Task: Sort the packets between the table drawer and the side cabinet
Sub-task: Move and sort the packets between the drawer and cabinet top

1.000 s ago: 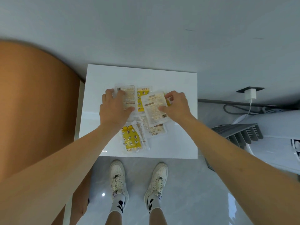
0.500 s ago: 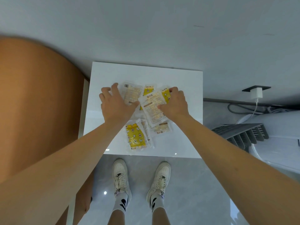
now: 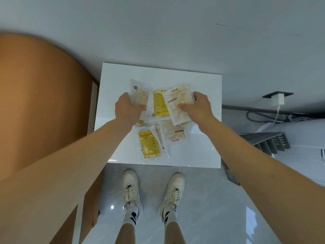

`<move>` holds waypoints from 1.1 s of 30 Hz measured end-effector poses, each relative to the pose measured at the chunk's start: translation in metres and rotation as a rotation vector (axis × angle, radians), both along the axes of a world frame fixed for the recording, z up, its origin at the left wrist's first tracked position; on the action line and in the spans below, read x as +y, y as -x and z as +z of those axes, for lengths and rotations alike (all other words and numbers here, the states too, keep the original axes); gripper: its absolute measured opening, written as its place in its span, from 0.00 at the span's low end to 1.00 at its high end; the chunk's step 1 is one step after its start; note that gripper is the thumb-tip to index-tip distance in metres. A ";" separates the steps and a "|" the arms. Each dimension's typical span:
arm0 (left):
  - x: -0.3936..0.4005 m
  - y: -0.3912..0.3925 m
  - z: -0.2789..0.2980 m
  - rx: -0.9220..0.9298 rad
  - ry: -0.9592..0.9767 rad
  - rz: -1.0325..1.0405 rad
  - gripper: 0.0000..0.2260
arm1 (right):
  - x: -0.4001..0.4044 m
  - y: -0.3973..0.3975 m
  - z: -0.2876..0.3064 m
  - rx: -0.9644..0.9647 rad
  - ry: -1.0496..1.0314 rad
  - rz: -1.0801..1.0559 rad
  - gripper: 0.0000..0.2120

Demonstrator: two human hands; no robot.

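right now both hands work a loose heap of packets on the white table [image 3: 202,152], whose top is glossy and square-edged. the left hand [image 3: 127,107] pinches a pale clear-film packet [image 3: 139,93] at its near end, the long axis running away toward the far edge. the right hand [image 3: 197,106] grips a second pale packet [image 3: 177,103] by its right edge, thumb on top, tilted the same way. between them lies a yellow printed packet [image 3: 159,104], flat and crinkly. nearer, another yellow packet [image 3: 149,143] rests just left of a pale one [image 3: 173,131], closer to the left hand. neither drawer nor cabinet opening is visible.
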State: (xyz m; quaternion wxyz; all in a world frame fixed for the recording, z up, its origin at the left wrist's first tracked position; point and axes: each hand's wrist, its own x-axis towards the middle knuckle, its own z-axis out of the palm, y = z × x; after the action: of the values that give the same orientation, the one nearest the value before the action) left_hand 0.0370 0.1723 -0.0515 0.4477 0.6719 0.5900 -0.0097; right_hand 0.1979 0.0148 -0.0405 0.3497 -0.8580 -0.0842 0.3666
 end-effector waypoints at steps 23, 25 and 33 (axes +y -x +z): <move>-0.108 0.242 0.520 -0.708 0.050 0.568 0.17 | -0.018 0.186 0.463 0.300 -0.418 0.313 0.09; -0.139 0.282 0.540 -0.721 -0.007 0.689 0.18 | -0.022 0.224 0.488 0.317 -0.422 0.487 0.10; -0.250 0.436 0.571 -0.674 -0.176 1.165 0.19 | -0.029 0.380 0.535 0.351 -0.412 0.960 0.13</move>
State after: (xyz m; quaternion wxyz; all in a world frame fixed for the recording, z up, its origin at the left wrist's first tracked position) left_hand -0.3990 -0.0774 0.5192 0.4830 0.2448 0.6825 0.4909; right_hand -0.1825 -0.0144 0.4950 0.3127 -0.5631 -0.4763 0.5986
